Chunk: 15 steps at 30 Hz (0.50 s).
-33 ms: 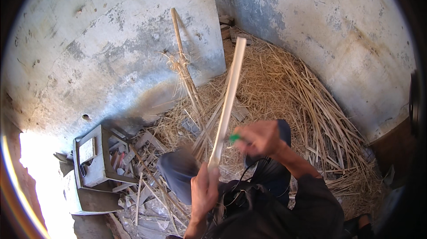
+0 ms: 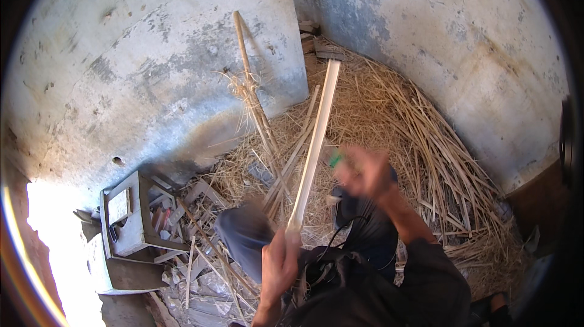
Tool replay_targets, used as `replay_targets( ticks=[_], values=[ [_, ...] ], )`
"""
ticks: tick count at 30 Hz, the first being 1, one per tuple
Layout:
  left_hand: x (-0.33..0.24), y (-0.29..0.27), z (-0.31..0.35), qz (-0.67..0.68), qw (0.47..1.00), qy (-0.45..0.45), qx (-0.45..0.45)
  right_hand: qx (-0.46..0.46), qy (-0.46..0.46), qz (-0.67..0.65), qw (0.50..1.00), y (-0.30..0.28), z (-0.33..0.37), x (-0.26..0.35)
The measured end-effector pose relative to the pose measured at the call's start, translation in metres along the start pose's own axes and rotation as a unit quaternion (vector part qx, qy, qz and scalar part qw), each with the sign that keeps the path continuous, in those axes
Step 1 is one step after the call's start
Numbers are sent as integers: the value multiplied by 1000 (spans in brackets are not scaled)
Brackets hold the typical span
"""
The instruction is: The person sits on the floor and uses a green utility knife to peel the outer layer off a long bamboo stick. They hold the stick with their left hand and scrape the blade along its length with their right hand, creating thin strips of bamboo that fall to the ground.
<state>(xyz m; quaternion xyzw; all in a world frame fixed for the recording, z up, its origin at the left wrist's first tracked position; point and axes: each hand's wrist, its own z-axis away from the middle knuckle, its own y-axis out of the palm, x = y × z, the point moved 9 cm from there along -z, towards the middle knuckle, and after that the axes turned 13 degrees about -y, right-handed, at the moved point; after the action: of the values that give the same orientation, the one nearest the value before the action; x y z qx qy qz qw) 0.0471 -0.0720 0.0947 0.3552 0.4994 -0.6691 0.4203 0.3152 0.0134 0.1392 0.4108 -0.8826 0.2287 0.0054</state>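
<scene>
My left hand (image 2: 280, 260) is closed around the lower end of a long, pale split strip (image 2: 319, 126), likely bamboo or wood, with a channel along its length. The strip slants up and away in front of me. To its right, apart from it, my right hand (image 2: 368, 172) is blurred by motion. Its fingers are curled on a small green thing (image 2: 334, 160), whose kind and any further part I cannot make out. My bent knee (image 2: 237, 236) shows left of the strip.
Straw-like shavings (image 2: 371, 108) cover the floor against two worn walls. Long thin sticks (image 2: 450, 169) lie along the right. A pole (image 2: 243, 47) with frayed fibres leans on the left wall. At left stands a grey box-like frame (image 2: 131, 239) amid scraps, beside a bright opening.
My right hand and the green thing have moved up and to the right, away from the strip. The strip's far end has shifted slightly right and down; my left hand stays nearly in place.
</scene>
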Motion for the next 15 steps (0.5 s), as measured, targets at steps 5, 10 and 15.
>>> replay_targets(
  ticks=[5,10,15],
  values=[
    [24,-2,9,34,999,-38,18,-9,113,0,994,-33,-14,-71],
    [19,-8,-16,56,998,9,-29,26,33,-123,991,7,1,-2],
    [-5,0,-14,48,997,34,-40,123,-85,-143,978,35,-6,67]
  ],
)
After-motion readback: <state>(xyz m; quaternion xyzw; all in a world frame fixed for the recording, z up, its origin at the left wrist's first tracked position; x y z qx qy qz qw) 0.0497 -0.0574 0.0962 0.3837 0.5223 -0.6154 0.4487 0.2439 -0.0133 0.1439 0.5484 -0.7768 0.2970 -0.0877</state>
